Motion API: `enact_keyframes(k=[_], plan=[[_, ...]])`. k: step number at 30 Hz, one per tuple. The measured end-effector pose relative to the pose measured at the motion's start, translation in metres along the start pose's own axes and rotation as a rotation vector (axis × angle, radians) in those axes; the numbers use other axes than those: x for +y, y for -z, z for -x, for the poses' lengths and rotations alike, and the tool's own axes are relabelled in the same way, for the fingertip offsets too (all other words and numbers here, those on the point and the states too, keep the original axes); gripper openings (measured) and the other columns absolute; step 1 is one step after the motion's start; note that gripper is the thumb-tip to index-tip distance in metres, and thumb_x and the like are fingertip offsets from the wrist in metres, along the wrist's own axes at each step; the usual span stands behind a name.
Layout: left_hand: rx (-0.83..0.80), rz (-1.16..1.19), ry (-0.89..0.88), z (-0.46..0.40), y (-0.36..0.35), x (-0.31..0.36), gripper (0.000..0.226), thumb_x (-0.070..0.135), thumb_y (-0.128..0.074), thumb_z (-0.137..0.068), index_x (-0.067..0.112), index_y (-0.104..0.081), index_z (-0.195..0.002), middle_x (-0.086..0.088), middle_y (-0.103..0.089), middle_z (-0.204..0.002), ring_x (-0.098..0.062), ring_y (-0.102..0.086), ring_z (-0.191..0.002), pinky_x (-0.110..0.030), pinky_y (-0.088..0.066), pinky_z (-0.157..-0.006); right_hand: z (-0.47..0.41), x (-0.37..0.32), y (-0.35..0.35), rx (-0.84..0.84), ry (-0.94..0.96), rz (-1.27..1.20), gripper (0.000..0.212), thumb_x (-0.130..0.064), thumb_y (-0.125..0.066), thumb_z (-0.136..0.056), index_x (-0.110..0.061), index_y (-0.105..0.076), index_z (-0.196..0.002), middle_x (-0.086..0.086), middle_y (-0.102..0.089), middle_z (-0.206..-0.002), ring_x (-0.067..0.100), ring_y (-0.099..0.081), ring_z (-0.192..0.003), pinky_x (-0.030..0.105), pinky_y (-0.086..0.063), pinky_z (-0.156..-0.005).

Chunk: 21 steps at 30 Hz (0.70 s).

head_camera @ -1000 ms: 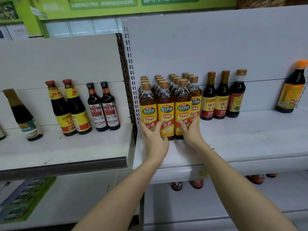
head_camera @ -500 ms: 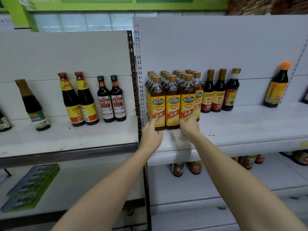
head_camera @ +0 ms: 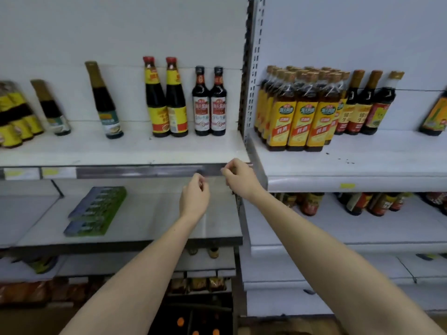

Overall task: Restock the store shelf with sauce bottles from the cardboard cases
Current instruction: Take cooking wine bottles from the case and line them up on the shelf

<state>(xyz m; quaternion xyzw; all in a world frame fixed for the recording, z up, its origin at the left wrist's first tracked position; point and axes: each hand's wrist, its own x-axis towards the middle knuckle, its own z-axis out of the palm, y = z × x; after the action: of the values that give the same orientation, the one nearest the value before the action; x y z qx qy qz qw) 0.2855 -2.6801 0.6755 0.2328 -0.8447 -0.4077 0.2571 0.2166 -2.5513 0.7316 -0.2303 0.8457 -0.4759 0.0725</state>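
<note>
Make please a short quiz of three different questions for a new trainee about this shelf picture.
1. True or false: the left hand grips a bottle.
2. The shrink-wrapped pack of yellow-labelled amber bottles stands: A) left of the perforated metal upright; B) right of it.
3. How many red-capped dark sauce bottles with yellow labels stand together?

Key: 1 false: neither it nor the right hand holds anything. 2 B. 3 two.

I see a flat green and blue printed packet (head_camera: 95, 211) lying on the grey lower shelf board (head_camera: 150, 228) at left. Yellow price tags (head_camera: 21, 173) sit in the grey rail on the left shelf's front edge. Far below, near the floor, I make out orange-brown packets (head_camera: 24, 292), too blurred to identify.
</note>
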Motion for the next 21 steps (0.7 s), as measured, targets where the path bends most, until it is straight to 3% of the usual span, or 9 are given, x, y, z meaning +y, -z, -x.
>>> enact_keyframes(k=[6,11,13,15,16,19,21], plan=[[-0.086,-0.036,0.193,0.042,0.034,-0.116,0.025,0.020,-0.048,-0.101,0.014,-0.052,-0.077,-0.010,-0.063,-0.077,-0.033,-0.058,-0.077,-0.036,-0.041,-0.065,0.042,0.015,-0.099,-0.139,-0.102,0.065,0.016,-0.029,-0.054,-0.104,-0.017,-0.055,-0.092,0.004,-0.065,-0.078,0.016,-0.058,-0.068,0.032,-0.046,-0.067],[-0.182,-0.066,0.370,0.101,0.062,-0.210,0.023,0.019,-0.051,-0.101,0.010,-0.064,-0.085,-0.015,-0.069,-0.087,-0.034,-0.063,-0.085,-0.039,-0.048,-0.071,0.083,0.039,-0.187,-0.333,-0.178,0.116,0.023,-0.027,-0.051,-0.106,-0.005,-0.057,-0.104,0.006,-0.063,-0.078,0.019,-0.056,-0.067,0.032,-0.045,-0.061],[-0.265,-0.084,0.461,0.128,0.075,-0.245,0.027,0.023,-0.049,-0.104,0.011,-0.064,-0.086,-0.011,-0.065,-0.082,-0.031,-0.062,-0.077,-0.040,-0.050,-0.066,0.099,0.056,-0.223,-0.420,-0.186,0.158,0.026,-0.028,-0.051,-0.106,-0.004,-0.059,-0.106,0.010,-0.066,-0.086,0.022,-0.060,-0.072,0.036,-0.048,-0.069],[-0.319,-0.082,0.559,0.155,0.086,-0.275,0.034,0.028,-0.045,-0.107,0.012,-0.060,-0.081,-0.006,-0.059,-0.073,-0.024,-0.054,-0.061,-0.034,-0.042,-0.055,0.116,0.075,-0.257,-0.502,-0.219,0.163,0.024,-0.028,-0.051,-0.106,-0.006,-0.060,-0.105,0.012,-0.066,-0.090,0.026,-0.062,-0.080,0.040,-0.050,-0.074],[-0.322,-0.084,0.613,0.168,0.091,-0.288,0.036,0.030,-0.043,-0.108,0.011,-0.061,-0.083,-0.004,-0.056,-0.071,-0.022,-0.050,-0.057,-0.030,-0.038,-0.051,0.125,0.085,-0.274,-0.536,-0.231,0.167,0.023,-0.027,-0.051,-0.106,-0.007,-0.061,-0.105,0.010,-0.065,-0.089,0.026,-0.061,-0.080,0.040,-0.049,-0.073],[-0.294,-0.089,0.762,0.216,0.097,-0.327,0.039,0.034,-0.039,-0.109,0.005,-0.065,-0.113,0.001,-0.057,-0.078,-0.016,-0.051,-0.056,-0.025,-0.035,-0.042,0.156,0.121,-0.319,-0.664,-0.288,0.208,0.022,-0.028,-0.049,-0.107,-0.010,-0.061,-0.110,0.005,-0.062,-0.087,0.023,-0.060,-0.078,0.034,-0.044,-0.063],[-0.296,-0.074,0.838,0.251,0.098,-0.355,0.038,0.033,-0.039,-0.109,0.008,-0.064,-0.121,-0.001,-0.063,-0.089,-0.018,-0.058,-0.064,-0.028,-0.046,-0.047,0.179,0.150,-0.345,-0.737,-0.339,0.227,0.020,-0.025,-0.049,-0.107,-0.010,-0.061,-0.108,0.006,-0.062,-0.089,0.027,-0.060,-0.082,0.033,-0.043,-0.062]])
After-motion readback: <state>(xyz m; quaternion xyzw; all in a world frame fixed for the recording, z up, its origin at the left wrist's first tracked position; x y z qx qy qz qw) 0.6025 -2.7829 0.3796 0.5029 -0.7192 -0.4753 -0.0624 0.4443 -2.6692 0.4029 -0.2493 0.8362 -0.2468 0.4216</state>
